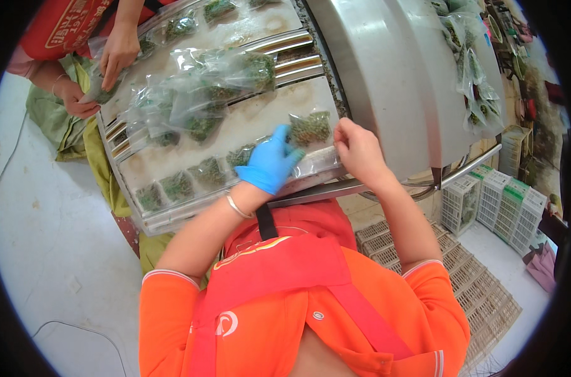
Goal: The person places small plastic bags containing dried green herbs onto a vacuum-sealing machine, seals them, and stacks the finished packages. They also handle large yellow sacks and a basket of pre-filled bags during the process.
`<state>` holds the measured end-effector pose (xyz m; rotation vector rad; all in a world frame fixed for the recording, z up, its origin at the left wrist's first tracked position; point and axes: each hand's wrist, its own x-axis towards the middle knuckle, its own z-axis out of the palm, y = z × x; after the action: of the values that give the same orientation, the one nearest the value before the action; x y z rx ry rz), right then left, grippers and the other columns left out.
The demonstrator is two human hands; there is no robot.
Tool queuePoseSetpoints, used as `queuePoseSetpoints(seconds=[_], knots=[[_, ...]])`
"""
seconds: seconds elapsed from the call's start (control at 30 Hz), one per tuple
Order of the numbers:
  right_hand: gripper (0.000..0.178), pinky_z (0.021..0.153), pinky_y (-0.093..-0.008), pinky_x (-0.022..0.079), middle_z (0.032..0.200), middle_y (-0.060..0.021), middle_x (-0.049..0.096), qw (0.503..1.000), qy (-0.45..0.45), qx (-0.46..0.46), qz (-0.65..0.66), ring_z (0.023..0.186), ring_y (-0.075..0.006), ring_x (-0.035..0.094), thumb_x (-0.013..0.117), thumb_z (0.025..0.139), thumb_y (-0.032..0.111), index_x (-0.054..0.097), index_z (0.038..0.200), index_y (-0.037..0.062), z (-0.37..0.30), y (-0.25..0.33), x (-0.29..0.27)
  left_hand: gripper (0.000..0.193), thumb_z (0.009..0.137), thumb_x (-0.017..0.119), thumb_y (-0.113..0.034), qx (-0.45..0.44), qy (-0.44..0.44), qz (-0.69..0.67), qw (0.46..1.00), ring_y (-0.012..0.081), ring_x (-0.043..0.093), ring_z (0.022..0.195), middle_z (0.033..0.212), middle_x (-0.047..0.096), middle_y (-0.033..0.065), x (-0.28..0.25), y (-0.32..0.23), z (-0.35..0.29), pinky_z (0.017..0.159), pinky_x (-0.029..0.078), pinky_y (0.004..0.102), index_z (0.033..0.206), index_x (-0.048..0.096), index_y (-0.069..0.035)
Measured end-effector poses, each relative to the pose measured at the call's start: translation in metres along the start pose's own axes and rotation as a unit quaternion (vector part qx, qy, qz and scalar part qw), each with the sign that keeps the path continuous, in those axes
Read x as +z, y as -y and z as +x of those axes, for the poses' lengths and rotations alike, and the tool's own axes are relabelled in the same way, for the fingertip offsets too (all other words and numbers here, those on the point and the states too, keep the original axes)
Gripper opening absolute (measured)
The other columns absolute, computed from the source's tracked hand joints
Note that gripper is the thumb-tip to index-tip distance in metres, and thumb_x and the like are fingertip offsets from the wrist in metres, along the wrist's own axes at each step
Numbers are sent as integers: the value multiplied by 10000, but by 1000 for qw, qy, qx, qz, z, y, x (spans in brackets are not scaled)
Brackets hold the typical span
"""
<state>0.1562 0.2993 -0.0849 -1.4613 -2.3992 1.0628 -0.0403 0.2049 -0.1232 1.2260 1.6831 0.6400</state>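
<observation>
My left hand (273, 160), in a blue glove, is at the left end of a clear plastic bag (310, 127) filled with small green clusters. Its index finger and thumb are apart, one on each side of the bag's corner. My bare right hand (358, 147) is closed, fingers curled beside the bag's right end; what they pinch, if anything, is hidden. More filled bags (176, 186) lie in a row along the near edge of the pale metal work plate (266, 119), the closest one partly under my left wrist.
A heap of filled bags (200, 94) lies across the metal slots mid-plate. At the far left, a co-worker's hands (109, 69) handle another bag. A curved steel machine cover (386, 75) stands right, with bags on it. White crates (502, 198) and a woven mat (449, 283) are below.
</observation>
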Motion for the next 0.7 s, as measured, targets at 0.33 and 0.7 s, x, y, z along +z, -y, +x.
queuePoseSetpoints(seconds=[0.33, 0.7], knots=[[221, 771, -414, 514, 941, -132, 598, 971, -26, -87, -220, 945, -316, 595, 620, 742, -12, 536, 938, 47, -7, -33, 33, 682, 731, 750, -262, 217, -181, 330, 901, 313, 492, 1193, 1275, 525, 129, 35, -1, 6, 1001, 347, 554, 1362, 498, -208], [163, 788, -433, 450, 996, -80, 578, 911, 260, -55, -316, 903, -280, 624, 641, 778, 102, 630, 941, 109, -2, -13, 15, 696, 755, 707, -284, 291, 38, 400, 869, 364, 434, 1319, 1427, 472, 143, 0, -8, 39, 1142, 127, 665, 1414, 488, -333]])
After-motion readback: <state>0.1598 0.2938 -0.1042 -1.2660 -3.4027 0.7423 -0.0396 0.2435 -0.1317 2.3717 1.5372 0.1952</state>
